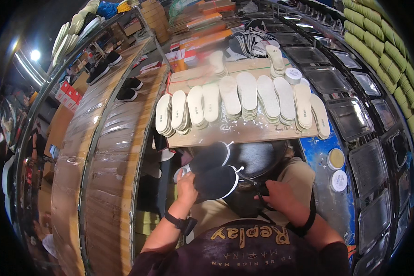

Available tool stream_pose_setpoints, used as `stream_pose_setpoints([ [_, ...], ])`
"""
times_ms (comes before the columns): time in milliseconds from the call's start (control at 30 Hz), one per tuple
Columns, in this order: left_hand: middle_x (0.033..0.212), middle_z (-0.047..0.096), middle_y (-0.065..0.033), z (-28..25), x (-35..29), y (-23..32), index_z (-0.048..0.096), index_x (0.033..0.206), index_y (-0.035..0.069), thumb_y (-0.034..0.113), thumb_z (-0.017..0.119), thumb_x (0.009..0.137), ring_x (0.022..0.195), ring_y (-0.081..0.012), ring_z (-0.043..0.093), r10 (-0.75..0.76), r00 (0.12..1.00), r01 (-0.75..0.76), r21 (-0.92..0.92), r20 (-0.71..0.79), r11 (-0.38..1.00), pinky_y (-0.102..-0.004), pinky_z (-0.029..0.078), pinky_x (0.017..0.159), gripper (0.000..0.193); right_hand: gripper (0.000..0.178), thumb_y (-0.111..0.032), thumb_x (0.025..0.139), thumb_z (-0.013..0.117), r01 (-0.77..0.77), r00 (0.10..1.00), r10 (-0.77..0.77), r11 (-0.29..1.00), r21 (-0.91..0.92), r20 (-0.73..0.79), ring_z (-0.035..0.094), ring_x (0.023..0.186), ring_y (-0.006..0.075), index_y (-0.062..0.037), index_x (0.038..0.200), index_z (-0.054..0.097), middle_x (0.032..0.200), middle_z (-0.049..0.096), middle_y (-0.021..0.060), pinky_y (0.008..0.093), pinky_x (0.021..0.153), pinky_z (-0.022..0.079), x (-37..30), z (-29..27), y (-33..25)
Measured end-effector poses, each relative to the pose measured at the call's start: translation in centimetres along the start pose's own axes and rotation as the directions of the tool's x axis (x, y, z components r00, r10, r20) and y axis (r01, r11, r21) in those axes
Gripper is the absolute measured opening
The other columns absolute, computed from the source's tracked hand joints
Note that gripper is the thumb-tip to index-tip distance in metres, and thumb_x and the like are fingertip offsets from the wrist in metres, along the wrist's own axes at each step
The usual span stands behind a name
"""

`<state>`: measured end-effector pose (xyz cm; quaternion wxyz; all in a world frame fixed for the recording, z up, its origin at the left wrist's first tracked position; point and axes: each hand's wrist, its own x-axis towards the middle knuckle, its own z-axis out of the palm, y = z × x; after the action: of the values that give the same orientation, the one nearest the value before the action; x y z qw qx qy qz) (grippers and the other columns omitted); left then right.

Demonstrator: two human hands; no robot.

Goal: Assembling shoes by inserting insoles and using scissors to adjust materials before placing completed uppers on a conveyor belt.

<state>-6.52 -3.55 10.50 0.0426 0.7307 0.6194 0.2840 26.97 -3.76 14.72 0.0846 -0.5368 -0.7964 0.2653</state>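
Note:
My left hand [186,187] is closed on a pair of black shoe uppers [215,181] with white edging, held one beyond the other over my lap. A small white tail sticks out from the rim of each one. My right hand [281,195] is wrapped round the handles of dark scissors [261,188]. Their blades point left toward the tail of the nearer upper; whether they touch it I cannot tell. Beyond the uppers, stacks of cream insoles [247,94] stand in a row on a wooden board [244,131].
Right of the board, two round tins [339,181] sit on a blue surface [317,158]. A rack of dark trays [368,175] runs along the right. At left, plastic-wrapped shelving [108,170] carries black shoes [127,94]. A round black seat [257,158] is under the board's near edge.

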Motion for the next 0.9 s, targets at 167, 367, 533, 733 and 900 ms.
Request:
stream_pose_setpoints([
  [167, 0.089, 0.066, -0.0159, -1.0, -1.2, 0.1, 0.065, 0.091, 0.002, 0.01, 0.065, 0.071, 0.095, -0.0349, 0.062, -0.009, 1.0, 0.008, -0.028, -0.022, 1.0, -0.0503, 0.032, 0.105, 0.021, 0.051, -0.048, 0.077, 0.07, -0.093, 0.994, 0.09, 0.995, 0.045, 0.068, 0.061, 0.079, 0.0403, -0.0006, 0.087, 0.054, 0.083, 0.062, 0.0199, 0.0476, 0.067, 0.046, 0.0, 0.6, 1.3],
  [367, 0.089, 0.066, -0.0149, -0.6, -3.1, 0.4, 0.065, 0.091, 0.002, 0.008, 0.066, 0.068, 0.093, -0.0325, 0.062, 0.155, 0.98, -0.14, -0.118, 0.128, 0.983, -0.051, 0.03, 0.107, 0.023, 0.049, -0.047, 0.077, 0.07, -0.062, 0.997, 0.067, 0.991, 0.121, -0.036, 0.061, 0.075, 0.0413, -0.0009, 0.082, 0.054, 0.075, 0.061, 0.02, 0.0474, 0.065, 0.047, 0.3, 1.1, 0.4],
  [533, 0.092, 0.066, -0.0149, -0.6, -2.9, -0.5, 0.065, 0.094, 0.001, 0.006, 0.066, 0.071, 0.093, -0.0329, 0.063, 0.076, 0.989, -0.056, -0.154, 0.128, 0.986, -0.0463, 0.04, 0.099, 0.024, 0.05, -0.049, 0.077, 0.069, -0.092, 0.996, 0.092, 0.995, 0.025, -0.012, 0.061, 0.073, 0.0411, -0.0008, 0.083, 0.054, 0.072, 0.061, 0.0198, 0.0476, 0.064, 0.047, 0.9, 2.7, 1.4],
  [733, 0.099, 0.066, -0.0102, 0.4, -0.4, 1.8, 0.059, 0.112, -0.001, 0.017, 0.046, 0.096, 0.087, -0.0238, 0.065, -0.471, 0.728, 0.533, -0.843, 0.498, -0.069, -0.0335, 0.055, 0.074, 0.027, 0.054, -0.052, 0.077, 0.068, -0.064, 0.994, 0.06, 0.997, 0.051, 0.086, 0.061, 0.074, 0.0399, 0.0002, 0.084, 0.055, 0.074, 0.061, 0.0193, 0.0475, 0.066, 0.048, -0.1, 4.0, 1.9],
  [900, 0.09, 0.065, -0.008, 1.4, 1.4, 4.8, 0.062, 0.1, 0.004, 0.019, 0.046, 0.098, 0.078, -0.0204, 0.064, -0.205, 0.647, 0.532, -0.627, 0.734, -0.568, -0.0299, 0.055, 0.067, 0.022, 0.055, -0.053, 0.078, 0.067, 0.088, 0.994, -0.09, 0.995, 0.045, 0.056, 0.062, 0.077, 0.0381, 0.0004, 0.085, 0.056, 0.078, 0.062, 0.0193, 0.0454, 0.07, 0.049, -0.2, 4.4, 0.9],
])
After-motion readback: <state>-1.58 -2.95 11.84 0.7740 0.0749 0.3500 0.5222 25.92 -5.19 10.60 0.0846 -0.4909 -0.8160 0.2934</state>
